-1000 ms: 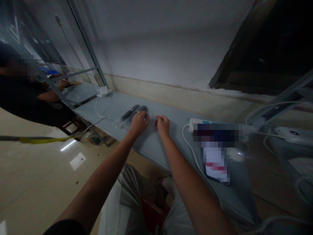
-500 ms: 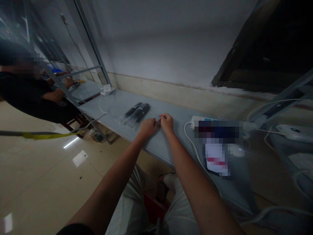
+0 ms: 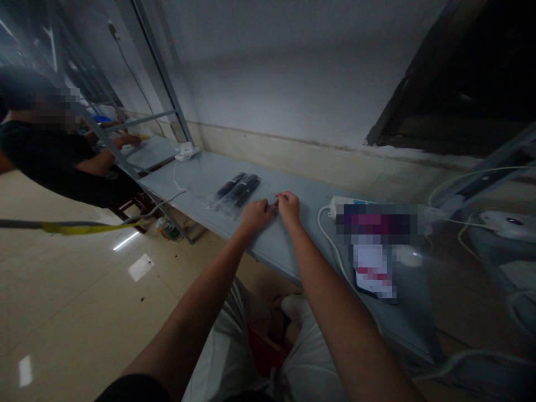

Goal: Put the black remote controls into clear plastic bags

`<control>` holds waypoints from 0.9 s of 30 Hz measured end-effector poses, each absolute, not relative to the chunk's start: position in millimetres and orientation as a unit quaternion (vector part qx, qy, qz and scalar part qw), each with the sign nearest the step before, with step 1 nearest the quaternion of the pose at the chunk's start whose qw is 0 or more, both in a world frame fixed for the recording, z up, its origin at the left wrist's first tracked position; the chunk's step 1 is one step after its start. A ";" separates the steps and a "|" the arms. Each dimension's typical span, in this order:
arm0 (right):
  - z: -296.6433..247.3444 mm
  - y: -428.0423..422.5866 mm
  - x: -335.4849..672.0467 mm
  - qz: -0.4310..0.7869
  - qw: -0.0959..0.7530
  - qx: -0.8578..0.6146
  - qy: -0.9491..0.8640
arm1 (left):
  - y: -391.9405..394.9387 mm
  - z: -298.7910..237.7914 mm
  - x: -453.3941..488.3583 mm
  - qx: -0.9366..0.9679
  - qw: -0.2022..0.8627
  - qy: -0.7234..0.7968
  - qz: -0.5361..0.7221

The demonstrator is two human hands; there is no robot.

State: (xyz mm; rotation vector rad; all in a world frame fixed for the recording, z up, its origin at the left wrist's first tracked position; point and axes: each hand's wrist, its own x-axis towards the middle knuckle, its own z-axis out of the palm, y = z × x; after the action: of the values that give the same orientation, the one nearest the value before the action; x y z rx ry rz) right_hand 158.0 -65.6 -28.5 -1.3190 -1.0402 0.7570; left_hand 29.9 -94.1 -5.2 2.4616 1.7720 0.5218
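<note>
My left hand (image 3: 256,215) and my right hand (image 3: 288,206) rest close together on a long grey table (image 3: 209,178), fingers curled and nearly touching each other. Both pinch something small between them that I cannot make out in the dim light. To the left of my left hand lies a clear plastic bag of dark slim items (image 3: 235,192), apart from both hands.
A white power strip (image 3: 349,205) with a cable (image 3: 330,245) lies right of my hands beside a blurred package (image 3: 374,268). A white adapter (image 3: 186,152) sits at the table's far end. Another person (image 3: 50,162) sits at the left by a metal frame (image 3: 161,72).
My left hand left the plastic bag and moved right to meet my right hand. The view shifted slightly.
</note>
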 end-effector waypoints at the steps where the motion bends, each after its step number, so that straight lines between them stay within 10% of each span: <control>1: -27.9 -66.0 157.8 0.328 0.605 -0.571 -0.449 | -94.1 -5.2 29.8 0.800 0.033 0.575 0.169; 27: -27.9 -65.2 157.9 0.327 0.602 -0.574 -0.449 | -94.5 -7.1 29.2 0.795 0.035 0.582 0.168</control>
State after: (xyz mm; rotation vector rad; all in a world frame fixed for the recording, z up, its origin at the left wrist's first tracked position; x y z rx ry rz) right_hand 157.9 -65.2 -27.9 -1.3294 -1.0392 0.7579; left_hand 29.2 -94.5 -7.1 2.4444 1.7884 0.5166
